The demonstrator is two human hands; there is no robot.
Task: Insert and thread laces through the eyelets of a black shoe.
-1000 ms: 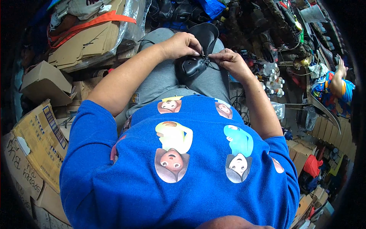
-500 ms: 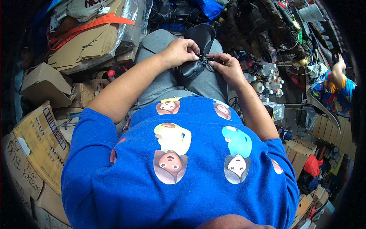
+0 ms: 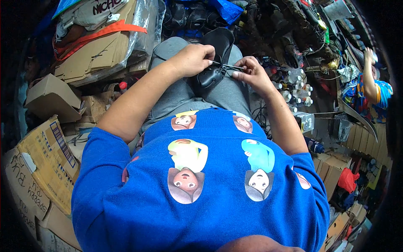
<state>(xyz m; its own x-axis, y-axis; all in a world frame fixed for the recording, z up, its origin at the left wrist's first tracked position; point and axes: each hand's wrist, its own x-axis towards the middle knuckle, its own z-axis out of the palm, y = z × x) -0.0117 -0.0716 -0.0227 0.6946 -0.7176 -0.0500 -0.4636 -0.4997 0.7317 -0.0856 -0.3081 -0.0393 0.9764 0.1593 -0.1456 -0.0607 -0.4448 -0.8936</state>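
Observation:
A black leather shoe (image 3: pixel 212 77) rests on my lap, its toe toward me and its open collar pointing away. Pinched in my left hand (image 3: pixel 194 59), just left of the shoe's throat, is one end of a dark shoelace (image 3: pixel 231 66). My right hand (image 3: pixel 253 74) grips the other side of the lace with thumb and fingers, to the right of the shoe. Between the two hands the lace is drawn out across the shoe's front. Its crossing at the eyelets is too small to make out.
Flattened cardboard (image 3: pixel 94 50) with an orange strap lies at the upper left, above an open carton (image 3: pixel 52 96). Several small bottles (image 3: pixel 296 90) stand right of my knees. Another person's arm (image 3: pixel 369 80) shows at the far right. More black shoes (image 3: pixel 197 17) lie beyond my knees.
My hands have moved apart, the left to the left and the right slightly downward, drawing the lace out between them. The other person's arm has risen.

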